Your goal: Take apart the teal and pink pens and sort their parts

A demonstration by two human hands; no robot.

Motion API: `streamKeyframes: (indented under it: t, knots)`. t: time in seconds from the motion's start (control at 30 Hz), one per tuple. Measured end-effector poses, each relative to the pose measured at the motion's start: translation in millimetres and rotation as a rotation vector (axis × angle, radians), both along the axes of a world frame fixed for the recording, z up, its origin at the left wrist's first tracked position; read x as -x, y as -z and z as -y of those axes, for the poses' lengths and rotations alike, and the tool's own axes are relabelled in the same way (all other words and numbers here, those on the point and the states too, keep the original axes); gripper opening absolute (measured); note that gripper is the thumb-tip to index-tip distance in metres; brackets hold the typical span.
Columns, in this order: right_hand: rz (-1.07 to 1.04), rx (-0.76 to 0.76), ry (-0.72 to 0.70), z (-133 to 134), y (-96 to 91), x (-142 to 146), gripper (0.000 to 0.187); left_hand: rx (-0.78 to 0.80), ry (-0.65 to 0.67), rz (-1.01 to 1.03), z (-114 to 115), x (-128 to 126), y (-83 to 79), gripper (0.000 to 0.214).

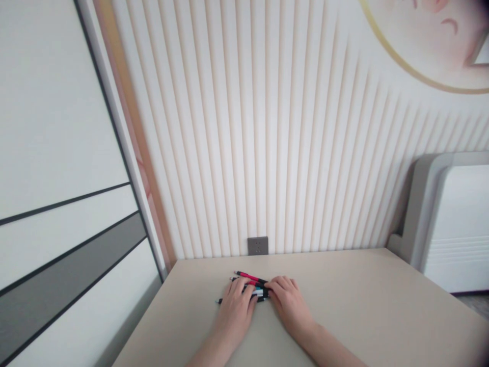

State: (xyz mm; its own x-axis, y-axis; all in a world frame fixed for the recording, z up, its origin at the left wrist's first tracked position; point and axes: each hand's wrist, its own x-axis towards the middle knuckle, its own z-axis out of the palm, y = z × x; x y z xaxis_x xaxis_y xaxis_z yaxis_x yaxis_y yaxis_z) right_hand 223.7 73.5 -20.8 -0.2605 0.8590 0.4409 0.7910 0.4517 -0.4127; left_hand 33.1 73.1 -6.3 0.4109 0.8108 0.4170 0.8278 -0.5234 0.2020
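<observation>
Several pens (250, 277) lie in a small group on the beige tabletop (344, 300), pointing roughly left to right. Red, black, white and a bit of blue show among them. My left hand (237, 302) rests over their left part, its fingers bent down around them and covering some barrels. At their right ends, my right hand (286, 295) has its curled fingers and thumb on the black tips. Just how many pens each hand grips is hidden under the fingers.
Behind the table stands a white ribbed wall with a dark grey socket (257, 245) just above the table's back edge. A white and grey cabinet panel (69, 255) rises at the left. A grey and white bed headboard (454, 214) stands at the right.
</observation>
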Motion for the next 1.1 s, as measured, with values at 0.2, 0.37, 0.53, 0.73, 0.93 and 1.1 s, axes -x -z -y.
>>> streamKeyframes:
  t: [0.2, 0.37, 0.53, 0.73, 0.93, 1.1]
  knots:
    - [0.062, -0.068, 0.018, 1, 4.2, 0, 0.02, -0.041, 0.013, -0.019, 1, 0, 2.0, 0.018]
    - [-0.008, -0.128, -0.026, 12, 5.4, 3, 0.016, -0.232, 0.061, -0.133, 6, -3, -5.7, 0.016]
    - [-0.158, -0.032, -0.056, 46, 3.5, 4, 0.023, -0.345, 0.134, -0.313, 26, 1, -18.6, 0.018]
    - [-0.206, 0.165, -0.209, 74, -11.1, -4, 0.032, -0.329, 0.242, -0.206, 47, 20, -11.0, 0.018]
    - [-0.269, 0.258, -0.177, 66, -11.9, -12, 0.041, -0.194, 0.211, -0.123, 48, 24, -12.2, 0.02]
    - [-0.3, 0.31, -0.1, 59, -3.2, -17, 0.048, -0.126, 0.239, 0.021, 46, 25, -10.4, 0.023]
